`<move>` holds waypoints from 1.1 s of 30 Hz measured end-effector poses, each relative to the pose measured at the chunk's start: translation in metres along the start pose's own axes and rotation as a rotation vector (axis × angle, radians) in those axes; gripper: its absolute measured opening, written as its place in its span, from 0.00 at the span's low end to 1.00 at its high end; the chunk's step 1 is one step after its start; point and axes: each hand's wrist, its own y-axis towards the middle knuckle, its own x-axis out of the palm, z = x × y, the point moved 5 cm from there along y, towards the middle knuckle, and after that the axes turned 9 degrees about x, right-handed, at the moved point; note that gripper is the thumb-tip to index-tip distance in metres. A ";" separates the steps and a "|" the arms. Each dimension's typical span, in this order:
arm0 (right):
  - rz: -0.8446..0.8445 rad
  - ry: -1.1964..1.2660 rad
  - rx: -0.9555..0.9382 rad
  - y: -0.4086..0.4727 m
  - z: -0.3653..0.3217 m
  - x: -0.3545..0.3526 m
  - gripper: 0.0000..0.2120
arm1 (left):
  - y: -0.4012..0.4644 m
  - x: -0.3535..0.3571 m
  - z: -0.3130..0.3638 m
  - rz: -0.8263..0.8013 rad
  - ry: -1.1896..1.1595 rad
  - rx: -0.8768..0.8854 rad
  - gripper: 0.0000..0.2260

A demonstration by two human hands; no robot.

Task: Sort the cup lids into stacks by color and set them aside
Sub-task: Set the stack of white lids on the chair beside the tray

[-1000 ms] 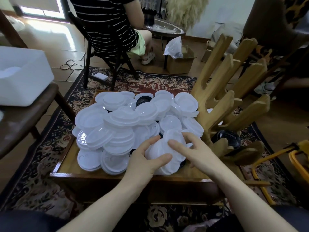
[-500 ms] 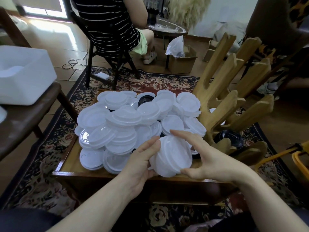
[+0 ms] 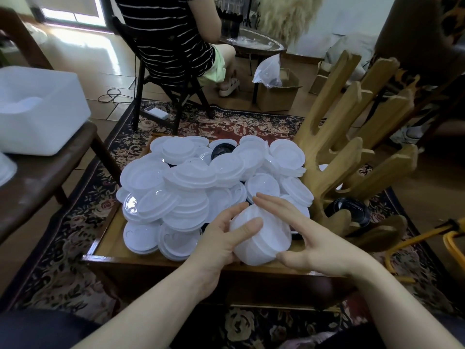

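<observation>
A large heap of white cup lids covers the low wooden table. A few black lids show through, one at the back and one at the right by the rack. Over the near table edge, a short stack of white lids is held tilted on its side between both hands. My left hand grips its left side, thumb across the front. My right hand presses the right side with straight fingers, thumb under the stack's lower edge.
A tall wooden peg rack stands at the table's right side. To the left, a white tub sits on a dark wooden chair. A person in a striped shirt sits on a black chair beyond. A patterned rug surrounds the table.
The hands closed in on a stack of white lids, lifted it off the heap, tipped it on its side and drew it toward the near edge.
</observation>
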 end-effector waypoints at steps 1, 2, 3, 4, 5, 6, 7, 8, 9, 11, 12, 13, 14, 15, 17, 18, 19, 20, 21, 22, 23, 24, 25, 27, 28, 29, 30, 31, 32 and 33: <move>0.005 0.004 -0.004 0.001 0.000 0.001 0.44 | 0.001 -0.001 -0.001 0.016 0.004 0.007 0.28; 0.010 0.009 -0.002 0.001 0.001 0.001 0.43 | 0.002 -0.002 -0.001 0.038 0.002 0.014 0.29; 0.019 0.018 0.003 0.002 0.002 0.002 0.42 | 0.004 -0.003 0.000 0.057 -0.005 0.021 0.31; 0.031 0.030 0.008 0.003 0.003 0.001 0.41 | 0.005 -0.003 0.000 0.074 -0.016 0.025 0.33; 0.047 0.039 0.012 0.004 0.003 0.001 0.40 | 0.006 -0.003 0.000 0.084 -0.028 0.028 0.34; 0.065 0.041 0.016 0.005 0.004 0.001 0.40 | 0.006 -0.003 0.000 0.086 -0.038 0.030 0.35; 0.084 0.037 0.021 0.006 0.005 0.001 0.39 | 0.007 -0.004 0.000 0.082 -0.045 0.029 0.35; 0.099 0.032 0.025 0.007 0.006 0.001 0.39 | 0.007 -0.004 0.000 0.075 -0.048 0.024 0.35; 0.107 0.034 0.027 0.008 0.007 0.001 0.38 | 0.007 -0.005 -0.001 0.065 -0.051 0.018 0.35; 0.107 0.049 0.020 0.008 0.008 0.000 0.38 | 0.007 -0.006 -0.003 0.049 -0.060 -0.003 0.34; 0.099 0.053 0.016 0.008 0.009 -0.001 0.38 | 0.007 -0.006 -0.004 0.044 -0.069 -0.011 0.33; 0.088 0.056 0.015 0.008 0.009 -0.001 0.38 | 0.007 -0.005 -0.004 0.036 -0.078 -0.014 0.32; 0.077 0.062 0.015 0.008 0.009 -0.001 0.38 | 0.007 -0.005 -0.003 0.028 -0.088 -0.015 0.30; 0.068 0.073 0.015 0.008 0.009 -0.001 0.38 | 0.007 -0.004 -0.003 0.020 -0.095 -0.015 0.30; 0.067 0.101 0.014 0.008 0.009 -0.001 0.38 | 0.007 -0.004 -0.002 0.015 -0.097 -0.004 0.30; 0.071 0.110 0.011 0.008 0.008 -0.001 0.38 | 0.007 -0.004 -0.002 0.018 -0.092 0.003 0.30; 0.077 0.113 0.009 0.009 0.008 -0.001 0.39 | 0.007 -0.004 -0.001 0.018 -0.088 0.013 0.30; 0.083 0.113 0.007 0.009 0.008 -0.002 0.39 | 0.006 -0.004 -0.001 0.019 -0.084 0.020 0.31; 0.086 0.114 0.009 0.009 0.008 -0.001 0.40 | 0.006 -0.004 0.000 0.016 -0.081 0.027 0.32; 0.084 0.123 0.011 0.009 0.008 -0.001 0.41 | 0.005 -0.003 0.001 0.011 -0.076 0.034 0.32; 0.078 0.141 0.012 0.008 0.007 0.000 0.42 | 0.004 -0.001 0.002 0.003 -0.070 0.043 0.33; 0.073 0.158 0.014 0.007 0.007 0.000 0.43 | 0.003 0.000 0.004 -0.007 -0.064 0.052 0.34; 0.074 0.172 0.015 0.007 0.006 0.001 0.44 | 0.003 0.000 0.006 -0.016 -0.060 0.062 0.33; 0.091 0.203 0.019 0.006 0.002 0.000 0.44 | 0.001 0.000 0.011 -0.021 -0.065 0.075 0.33; 0.100 0.218 0.014 0.006 -0.002 0.000 0.44 | -0.001 -0.001 0.014 -0.018 -0.077 0.080 0.33; 0.114 0.227 0.001 0.006 -0.007 0.000 0.44 | -0.002 -0.003 0.017 -0.018 -0.091 0.091 0.32; 0.131 0.229 -0.015 0.008 -0.012 -0.001 0.44 | -0.004 -0.005 0.021 -0.023 -0.102 0.105 0.32; 0.145 0.232 -0.029 0.010 -0.017 0.000 0.43 | -0.007 -0.007 0.026 -0.032 -0.108 0.123 0.32; 0.153 0.238 -0.044 0.013 -0.022 0.001 0.43 | -0.010 -0.009 0.031 -0.034 -0.115 0.140 0.33; 0.156 0.243 -0.063 0.017 -0.028 0.002 0.42 | -0.012 -0.013 0.036 -0.027 -0.122 0.158 0.33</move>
